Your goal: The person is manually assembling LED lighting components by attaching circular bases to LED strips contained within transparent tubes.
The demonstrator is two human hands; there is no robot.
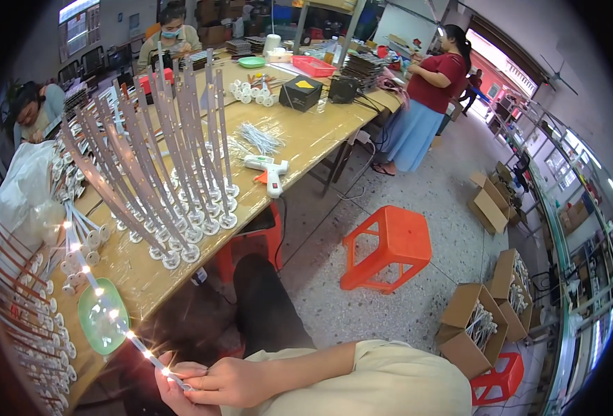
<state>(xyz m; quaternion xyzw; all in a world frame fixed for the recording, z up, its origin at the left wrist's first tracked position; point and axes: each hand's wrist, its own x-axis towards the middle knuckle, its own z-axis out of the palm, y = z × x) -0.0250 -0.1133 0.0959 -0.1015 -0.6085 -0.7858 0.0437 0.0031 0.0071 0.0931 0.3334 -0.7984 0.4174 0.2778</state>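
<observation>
Where forearm hides palms — both hands [209, 383] pinching lit LED strip [112, 315], fingertips blurred.

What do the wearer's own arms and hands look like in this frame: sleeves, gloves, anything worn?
Both hands are bare, with no gloves. The right hand leads into a forearm that is bare up to a loose, pale beige short sleeve. Only part of the left hand shows at the lower edge. No rings, watch or markings are visible.

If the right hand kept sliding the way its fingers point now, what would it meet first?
The right hand points leftward along the lit LED strip, so it would probably first meet the left hand gripping the same strip end. Depth between them is unclear.
</observation>
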